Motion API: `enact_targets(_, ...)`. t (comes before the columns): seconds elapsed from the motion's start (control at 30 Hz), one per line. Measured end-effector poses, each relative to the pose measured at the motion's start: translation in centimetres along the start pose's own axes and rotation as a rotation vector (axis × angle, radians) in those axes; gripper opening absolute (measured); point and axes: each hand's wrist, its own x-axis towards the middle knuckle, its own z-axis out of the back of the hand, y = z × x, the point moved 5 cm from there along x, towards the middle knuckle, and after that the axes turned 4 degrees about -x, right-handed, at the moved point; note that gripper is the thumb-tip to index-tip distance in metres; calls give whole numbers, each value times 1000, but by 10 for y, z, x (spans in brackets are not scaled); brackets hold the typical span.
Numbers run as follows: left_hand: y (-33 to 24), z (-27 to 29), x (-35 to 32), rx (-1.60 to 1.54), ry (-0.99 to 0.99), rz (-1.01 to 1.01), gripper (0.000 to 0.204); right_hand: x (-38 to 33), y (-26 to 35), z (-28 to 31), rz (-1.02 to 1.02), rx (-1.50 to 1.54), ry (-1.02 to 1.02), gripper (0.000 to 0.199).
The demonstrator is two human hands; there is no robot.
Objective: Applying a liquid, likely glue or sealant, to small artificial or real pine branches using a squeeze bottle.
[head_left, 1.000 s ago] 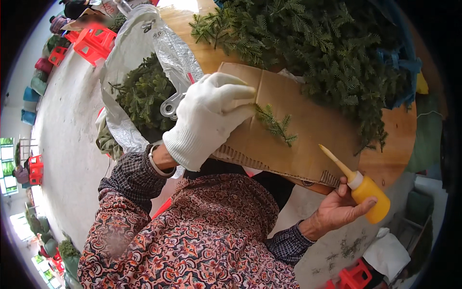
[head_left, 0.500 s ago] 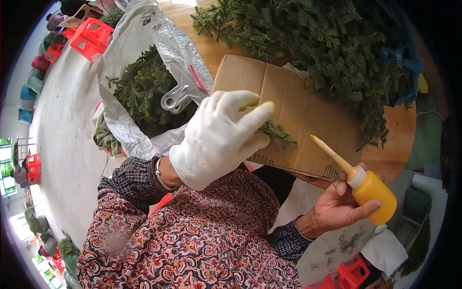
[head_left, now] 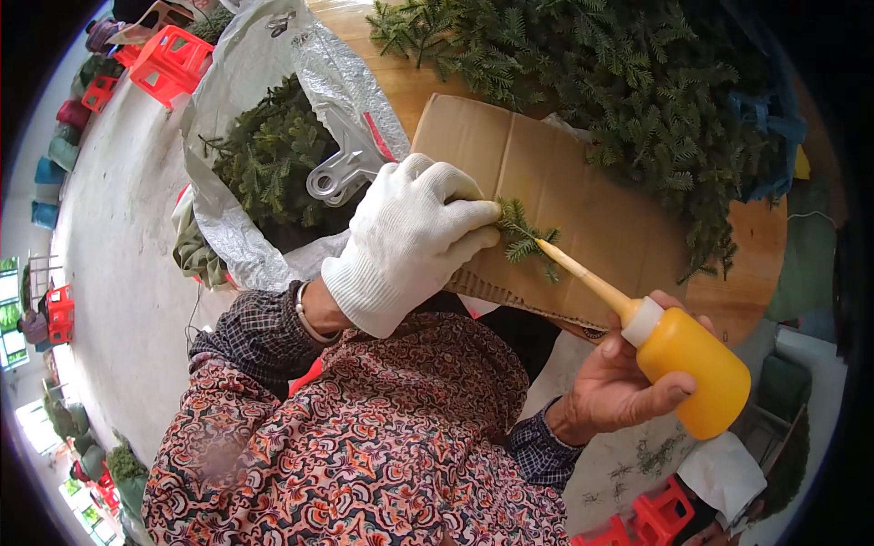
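Observation:
In a white knitted glove, my left hand [head_left: 410, 238] pinches a small green fir sprig [head_left: 525, 233] above the cardboard [head_left: 583, 205]. The sprig sticks out to the right of the fingertips. My bare right hand [head_left: 628, 382] is wrapped round a yellow squeeze bottle [head_left: 696, 373] with a white collar and a long tapered nozzle. The nozzle points up and left, and its tip meets the sprig or lies right beside it; I cannot tell which. Part of the sprig is hidden by the gloved fingers.
A large heap of fir branches [head_left: 619, 100] covers the far side of the wooden table [head_left: 746, 264]. Left of the cardboard, a silvery-white bag [head_left: 214, 196] holds more fir branches, with a big metal clip [head_left: 346, 168] at its edge. Red stools [head_left: 171, 65] stand on the floor.
The bottle's nozzle has moved left to the sprig. My left hand has turned slightly, and more of the sprig shows now.

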Motion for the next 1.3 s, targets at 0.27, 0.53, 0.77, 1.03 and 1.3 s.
enact_targets(0.27, -3, 3, 2, -18, 1, 14, 18, -4, -6, -4, -49, -237, -100, 71)
enact_targets(0.53, -2, 0, 2, -4, -5, 2, 13, -4, -7, 2, -84, -265, -113, 69)
enact_targets(0.77, -3, 0, 3, 5, -21, -12, 12, -6, -4, 9, -82, -232, -136, 66)
enact_targets(1.03, -4, 0, 3, 24, -10, -9, 11, -8, -1, 22, -54, -191, -146, 63)
enact_targets(1.3, -3, -1, 1, 1, -17, -2, 10, -12, 1, 29, -28, -93, -162, 58)
